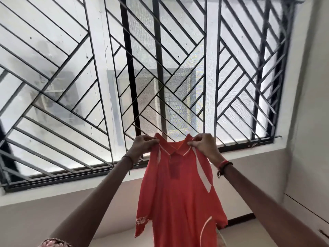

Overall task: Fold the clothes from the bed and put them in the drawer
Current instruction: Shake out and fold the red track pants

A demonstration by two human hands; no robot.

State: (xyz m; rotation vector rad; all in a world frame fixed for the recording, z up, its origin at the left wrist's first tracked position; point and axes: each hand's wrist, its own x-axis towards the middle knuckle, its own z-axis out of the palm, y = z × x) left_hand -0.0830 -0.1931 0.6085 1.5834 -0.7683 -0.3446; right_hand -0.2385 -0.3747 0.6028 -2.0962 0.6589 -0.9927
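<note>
Holding up a thin red polo shirt (179, 189) with white stripes: left hand (141, 146) pinches one shoulder, right hand (204, 146) pinches the other, so it hangs limp before a window (178, 86) with slanted metal grille, pale wall (35, 216) below.

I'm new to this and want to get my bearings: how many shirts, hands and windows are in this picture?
Red shirt: 1
Hands: 2, the left hand and the right hand, each pinching the shirt's top
Barred window: 1
Total: 4
</note>
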